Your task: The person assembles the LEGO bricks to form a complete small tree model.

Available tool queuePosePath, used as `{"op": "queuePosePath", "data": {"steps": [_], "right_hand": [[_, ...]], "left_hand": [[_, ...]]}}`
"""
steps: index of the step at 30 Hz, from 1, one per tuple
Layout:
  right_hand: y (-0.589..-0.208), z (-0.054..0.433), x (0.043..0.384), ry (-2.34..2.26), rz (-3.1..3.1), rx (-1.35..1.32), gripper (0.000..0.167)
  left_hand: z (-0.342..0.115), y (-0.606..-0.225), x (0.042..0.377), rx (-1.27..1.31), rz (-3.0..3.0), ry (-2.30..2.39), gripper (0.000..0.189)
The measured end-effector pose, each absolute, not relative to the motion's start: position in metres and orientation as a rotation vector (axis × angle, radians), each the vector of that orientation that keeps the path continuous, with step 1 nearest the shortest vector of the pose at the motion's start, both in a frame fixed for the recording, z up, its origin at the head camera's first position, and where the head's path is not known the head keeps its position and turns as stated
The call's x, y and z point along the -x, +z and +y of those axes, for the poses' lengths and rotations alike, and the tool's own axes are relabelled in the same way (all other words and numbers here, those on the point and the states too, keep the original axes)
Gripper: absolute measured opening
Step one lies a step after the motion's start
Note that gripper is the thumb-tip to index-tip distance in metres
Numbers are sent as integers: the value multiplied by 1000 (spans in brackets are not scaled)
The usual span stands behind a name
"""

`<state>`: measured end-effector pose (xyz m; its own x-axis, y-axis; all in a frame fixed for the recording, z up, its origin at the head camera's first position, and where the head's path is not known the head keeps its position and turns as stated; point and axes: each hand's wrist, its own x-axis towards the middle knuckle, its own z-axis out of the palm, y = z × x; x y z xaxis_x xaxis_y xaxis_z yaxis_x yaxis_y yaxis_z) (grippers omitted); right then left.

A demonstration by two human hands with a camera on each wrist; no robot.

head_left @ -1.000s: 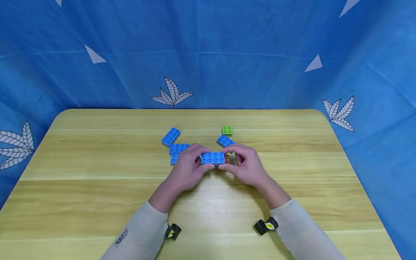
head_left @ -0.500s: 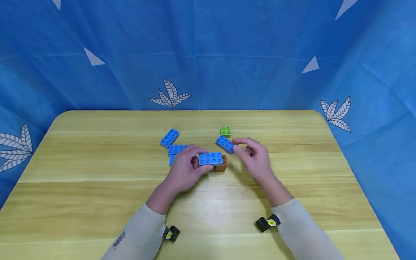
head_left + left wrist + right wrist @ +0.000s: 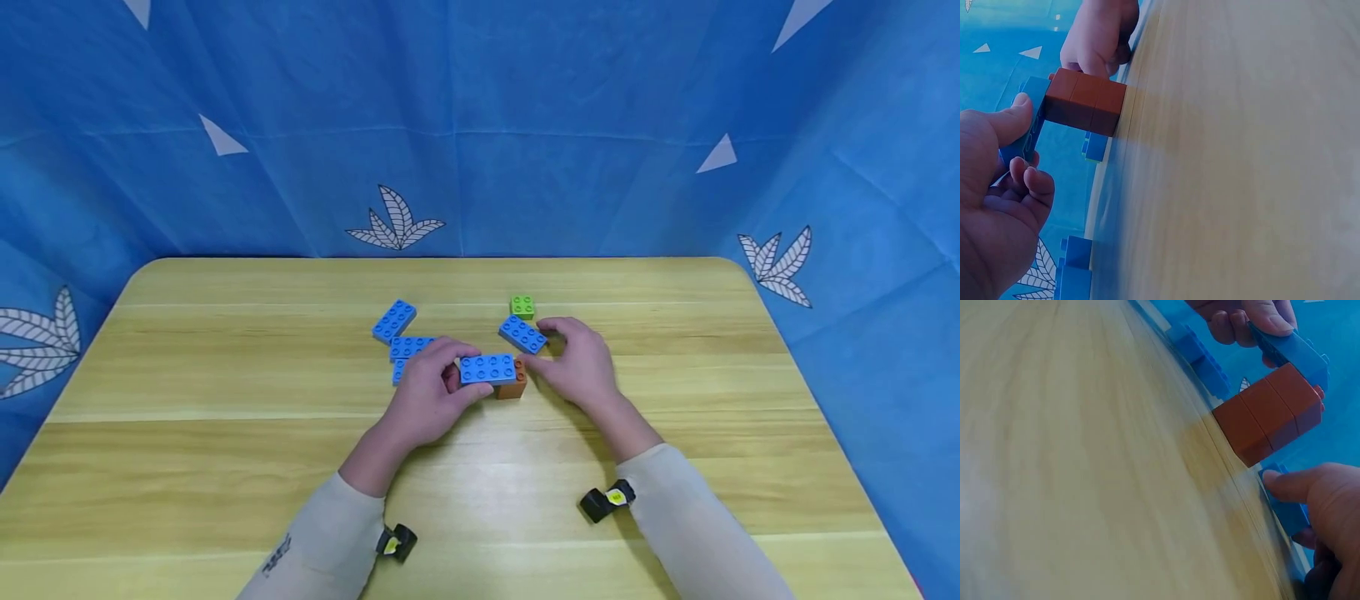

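My left hand (image 3: 431, 392) grips the left part of a blue eight-stud toy brick (image 3: 487, 368), thumb on the near side and fingers behind. This brick lies across the top of a reddish-brown brick stack (image 3: 512, 390) and juts out to its left. Three layers show in the stack (image 3: 1269, 415) in the right wrist view; studs peek out at its right end. Just right of it, my right hand (image 3: 579, 367) pinches another blue brick (image 3: 522, 333) lying slanted on the table, thumb (image 3: 1285, 484) on its near side, index finger at its far side.
Several blue bricks lie left of the stack, one slanted brick (image 3: 394, 321) farthest back and another brick (image 3: 411, 347) partly behind my left hand. A small green four-stud brick (image 3: 522, 307) sits behind the pinched one. The wooden table (image 3: 225, 467) ends at a blue cloth (image 3: 480, 125).
My right hand has left the blue brick on the stack and moved to the slanted blue brick, its thumb now around the near side. My left hand has kept its hold.
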<state>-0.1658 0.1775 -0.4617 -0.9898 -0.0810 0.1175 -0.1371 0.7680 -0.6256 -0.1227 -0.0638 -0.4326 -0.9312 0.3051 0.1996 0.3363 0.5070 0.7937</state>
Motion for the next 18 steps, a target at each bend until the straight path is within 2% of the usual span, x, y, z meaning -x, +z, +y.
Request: {"op": "queuePosePath", "data": {"steps": [8,18], "right_hand": [[-461,179,167,1037,-2846,-170,44],[-454,188,156,1365,-2702,-108,37]], "left_hand": [[-62,-433,123,598,-2672,-1442,39],[-62,-430,121,570,-2696,-1469,39]]}}
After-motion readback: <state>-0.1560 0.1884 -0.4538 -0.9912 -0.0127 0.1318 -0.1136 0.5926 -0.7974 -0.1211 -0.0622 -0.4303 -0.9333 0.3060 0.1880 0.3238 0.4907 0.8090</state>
